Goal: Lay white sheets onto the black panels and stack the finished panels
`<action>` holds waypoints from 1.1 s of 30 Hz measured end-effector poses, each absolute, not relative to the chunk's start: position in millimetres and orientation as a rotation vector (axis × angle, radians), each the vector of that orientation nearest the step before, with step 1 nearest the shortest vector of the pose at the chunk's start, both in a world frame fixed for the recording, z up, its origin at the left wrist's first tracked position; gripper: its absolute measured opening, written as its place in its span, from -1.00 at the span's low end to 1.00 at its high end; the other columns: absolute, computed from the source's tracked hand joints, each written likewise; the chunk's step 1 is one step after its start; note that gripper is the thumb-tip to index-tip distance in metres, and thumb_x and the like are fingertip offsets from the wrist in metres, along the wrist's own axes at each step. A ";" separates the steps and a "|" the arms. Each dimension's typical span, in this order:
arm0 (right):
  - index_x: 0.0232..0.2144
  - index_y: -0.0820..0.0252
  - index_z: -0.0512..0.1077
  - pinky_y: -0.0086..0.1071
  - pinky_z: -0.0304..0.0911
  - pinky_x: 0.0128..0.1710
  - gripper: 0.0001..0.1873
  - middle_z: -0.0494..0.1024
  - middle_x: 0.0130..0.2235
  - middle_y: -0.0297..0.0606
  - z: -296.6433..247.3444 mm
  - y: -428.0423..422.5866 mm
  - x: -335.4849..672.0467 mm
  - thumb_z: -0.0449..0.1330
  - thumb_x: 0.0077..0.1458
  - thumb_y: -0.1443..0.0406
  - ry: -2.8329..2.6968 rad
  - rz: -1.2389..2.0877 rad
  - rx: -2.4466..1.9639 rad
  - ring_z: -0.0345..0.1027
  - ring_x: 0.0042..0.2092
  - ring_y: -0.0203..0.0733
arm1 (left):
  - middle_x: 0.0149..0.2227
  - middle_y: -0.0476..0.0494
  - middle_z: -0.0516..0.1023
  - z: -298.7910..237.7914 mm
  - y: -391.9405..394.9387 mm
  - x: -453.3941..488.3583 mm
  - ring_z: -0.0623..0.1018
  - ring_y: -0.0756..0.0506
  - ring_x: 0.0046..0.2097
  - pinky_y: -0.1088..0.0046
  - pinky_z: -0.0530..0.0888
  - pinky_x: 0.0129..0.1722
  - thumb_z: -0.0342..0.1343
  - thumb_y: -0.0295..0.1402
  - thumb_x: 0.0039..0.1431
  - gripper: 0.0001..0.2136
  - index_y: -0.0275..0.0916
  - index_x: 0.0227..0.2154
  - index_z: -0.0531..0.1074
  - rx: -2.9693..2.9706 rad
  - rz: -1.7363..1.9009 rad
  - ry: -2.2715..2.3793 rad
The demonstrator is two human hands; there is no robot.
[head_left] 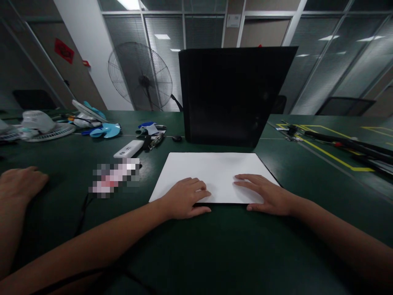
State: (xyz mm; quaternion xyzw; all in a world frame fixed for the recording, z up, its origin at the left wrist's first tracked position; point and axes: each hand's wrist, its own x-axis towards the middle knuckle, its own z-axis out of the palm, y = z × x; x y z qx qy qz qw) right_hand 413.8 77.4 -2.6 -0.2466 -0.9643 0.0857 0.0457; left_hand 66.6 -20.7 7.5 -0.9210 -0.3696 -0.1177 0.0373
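A flat white rectangular board or sheet (215, 168) with a dark edge lies on the green table (221, 246) in front of me. My left hand (186, 198) rests on its near left part, fingers bent and apart, the thumb over the near edge. Across from it, my right hand (265, 194) lies on the near right part with fingers stretched out and thumb apart. Neither hand holds anything. Behind the white surface stands a large black box-like panel (233, 98), upright on the table.
To the left are a white power bank-like block (129, 149), a pixelated object (113, 178) with a cord, and fan parts (106, 130). Another person's hand (23, 182) rests at the left edge. Black rods (346, 141) and yellow tape lines (328, 155) are on the right.
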 end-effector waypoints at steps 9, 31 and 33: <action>0.42 -0.05 0.09 0.22 0.10 0.29 -0.17 0.11 0.41 -0.12 -2.8 77.0 415.6 0.19 0.21 -0.10 -2.961 0.253 -0.759 0.03 0.38 0.17 | 0.35 -0.44 0.22 -7.1 5.6 35.1 0.22 -0.54 0.35 -0.24 0.23 0.21 -0.20 0.19 0.34 -0.31 -0.21 0.29 0.27 -2.088 -0.345 -2.173; 0.09 0.35 0.43 -0.31 0.52 -0.31 -0.65 0.61 -0.05 -0.08 3.6 64.1 416.1 0.10 0.28 0.42 -2.606 -0.735 0.130 0.53 -0.09 -0.12 | 0.28 -0.40 0.36 3.4 15.2 27.9 0.30 -0.49 0.32 -0.21 0.26 0.23 -0.17 0.07 0.38 -0.43 -0.25 0.13 0.45 -2.126 -0.341 -2.068; 0.11 0.39 0.42 -0.33 0.52 -0.33 -0.63 0.61 -0.05 -0.05 9.2 61.3 414.9 0.09 0.28 0.44 -2.571 -0.789 0.128 0.53 -0.08 -0.11 | 0.29 -0.36 0.36 19.9 0.9 40.4 0.26 -0.51 0.34 -0.26 0.20 0.27 -0.12 0.07 0.37 -0.46 -0.22 0.09 0.48 -2.148 -0.402 -1.887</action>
